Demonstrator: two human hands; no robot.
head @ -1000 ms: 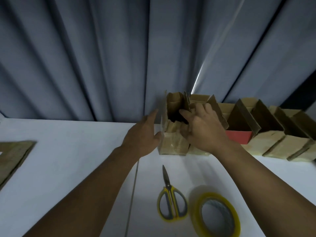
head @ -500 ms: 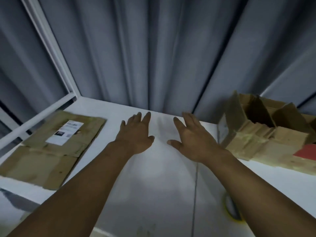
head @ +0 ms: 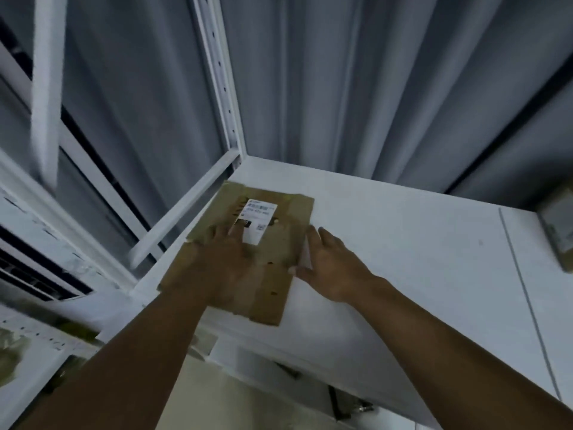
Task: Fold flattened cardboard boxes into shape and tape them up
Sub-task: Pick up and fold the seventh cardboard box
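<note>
A flattened brown cardboard box (head: 273,283) with a white shipping label (head: 259,216) lies at the left end of the white table. My left hand (head: 224,259) rests flat on top of it, fingers spread toward the label. At the box's right edge my right hand (head: 328,265) has its fingers apart and its thumb touching the cardboard. Neither hand grips anything. The image is blurred by motion.
The white table (head: 418,259) runs to the right, with a folded cardboard box (head: 561,231) cut off at the right border. A white metal rack frame (head: 223,85) and rail stand left of the table. Grey curtains hang behind. Floor shows below the table's front edge.
My view has swung left, away from the row of folded boxes, scissors and tape. Both hands have travelled left from bare tabletop onto the flattened box.
</note>
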